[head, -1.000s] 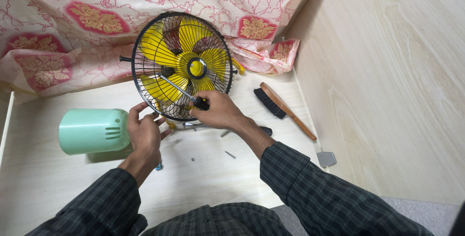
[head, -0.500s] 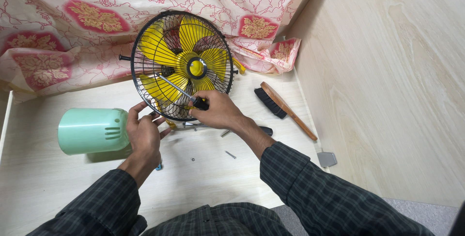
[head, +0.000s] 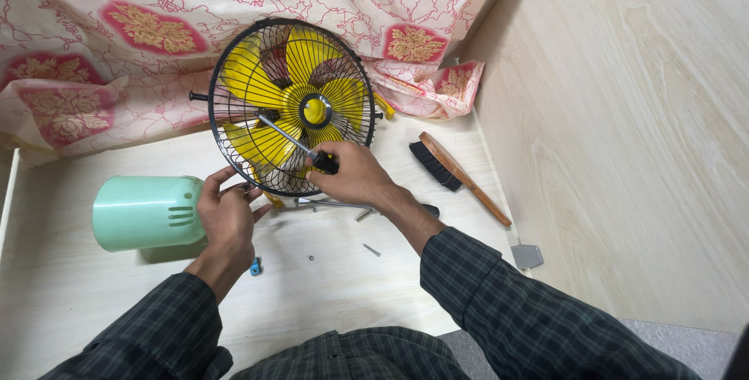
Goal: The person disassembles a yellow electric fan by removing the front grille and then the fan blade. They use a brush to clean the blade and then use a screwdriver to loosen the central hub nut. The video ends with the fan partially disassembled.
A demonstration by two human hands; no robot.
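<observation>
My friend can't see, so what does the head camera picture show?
A right hand pokes a black-handled screwdriver through the black wire cage of a yellow-bladed fan. The left hand steadies the cage's lower edge, beside a mint-green plastic housing.

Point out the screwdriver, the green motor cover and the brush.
screwdriver (head: 285, 134): head view, on its metal shaft in front of the grille.
green motor cover (head: 144, 212): head view, on its rounded side wall.
brush (head: 466, 181): head view, on its wooden handle.

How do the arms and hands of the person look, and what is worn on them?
Both arms wear long sleeves of dark checked cloth with thin pale lines, reaching to the wrists. The left hand and right hand are bare: no gloves, and no ring or watch shows.
</observation>
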